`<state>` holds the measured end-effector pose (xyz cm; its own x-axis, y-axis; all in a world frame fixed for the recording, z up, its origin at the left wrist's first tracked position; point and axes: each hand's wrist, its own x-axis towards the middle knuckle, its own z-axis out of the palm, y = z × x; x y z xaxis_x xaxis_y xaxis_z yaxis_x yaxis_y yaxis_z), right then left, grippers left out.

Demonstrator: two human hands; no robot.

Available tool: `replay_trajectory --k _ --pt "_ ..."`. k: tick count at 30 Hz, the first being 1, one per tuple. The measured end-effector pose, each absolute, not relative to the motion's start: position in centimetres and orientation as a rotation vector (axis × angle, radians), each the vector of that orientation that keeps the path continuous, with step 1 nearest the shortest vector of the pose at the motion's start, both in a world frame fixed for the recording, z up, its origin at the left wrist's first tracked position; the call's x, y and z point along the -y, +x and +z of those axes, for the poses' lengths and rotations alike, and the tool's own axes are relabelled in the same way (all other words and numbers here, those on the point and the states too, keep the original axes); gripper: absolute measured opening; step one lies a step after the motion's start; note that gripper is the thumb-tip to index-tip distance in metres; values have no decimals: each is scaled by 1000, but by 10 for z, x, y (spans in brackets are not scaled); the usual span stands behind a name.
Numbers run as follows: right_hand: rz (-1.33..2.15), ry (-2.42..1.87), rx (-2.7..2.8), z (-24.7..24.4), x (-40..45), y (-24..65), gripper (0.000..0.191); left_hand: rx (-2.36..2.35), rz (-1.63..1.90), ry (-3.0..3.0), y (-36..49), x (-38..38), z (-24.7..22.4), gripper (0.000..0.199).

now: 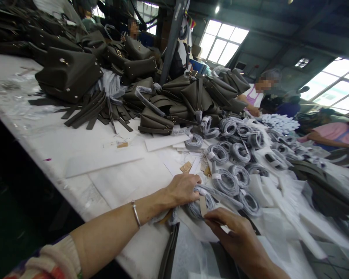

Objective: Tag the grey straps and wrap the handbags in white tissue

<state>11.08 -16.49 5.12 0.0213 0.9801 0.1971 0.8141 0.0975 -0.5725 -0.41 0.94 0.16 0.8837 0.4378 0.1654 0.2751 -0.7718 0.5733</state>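
Observation:
My left hand (184,189) is closed on a grey strap wrapped in clear plastic, with its fingers curled over one edge. Just right of those fingers shows part of the wrapped strap (218,195). A small beige strip (203,206) lies against the coiled part, and my right hand (234,228) pinches its lower end between thumb and finger. Beneath both hands is a dark bag (169,252), partly covered by a translucent sheet (190,248).
Wrapped strap coils (225,182) crowd the right side beside white foam strips (282,201). Dark olive bags (69,73) pile up behind, near loose dark straps (95,112). White sheets (104,162) lie on the white table (46,135). Co-workers (256,95) sit across it.

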Motion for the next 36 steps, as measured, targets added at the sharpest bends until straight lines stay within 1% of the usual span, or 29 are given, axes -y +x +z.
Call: replay_trajectory --k 3,5,8,11,14,17,20,23,26,29,30,33,36 --pt "500 -1888 1706 65 156 114 9 -507 435 2501 -4 -10 2 29" --pt "487 -1944 1706 72 151 116 10 -502 467 2509 -4 -10 2 29" --pt "318 -1891 1874 72 146 115 13 -487 509 2530 -4 -8 3 28" --pt "169 -1841 2082 65 145 111 21 -468 538 2549 -4 -6 4 24" --pt "-30 -1811 2164 60 138 111 29 -475 558 2549 -4 -5 5 25" --pt "-151 -1827 2099 56 123 119 21 -507 569 2531 -5 -4 6 31" --pt "5 -1970 2094 48 107 129 13 -532 567 2508 -6 -3 7 33" --pt "155 -2079 2140 36 98 136 16 -505 547 2490 -7 -4 8 36" --pt "14 -1951 2185 30 99 137 14 -512 510 2298 -10 -11 12 38" --pt "-123 -1739 2201 33 106 137 10 -594 477 2074 -13 -20 19 21" --pt "-154 -1684 2208 36 108 137 10 -623 468 2035 -14 -23 21 19" --pt "-247 -1581 2226 46 113 138 22 -638 419 1892 -14 -28 22 29" --pt "-325 -1530 2219 52 115 137 34 -549 320 1725 -11 -28 14 39"
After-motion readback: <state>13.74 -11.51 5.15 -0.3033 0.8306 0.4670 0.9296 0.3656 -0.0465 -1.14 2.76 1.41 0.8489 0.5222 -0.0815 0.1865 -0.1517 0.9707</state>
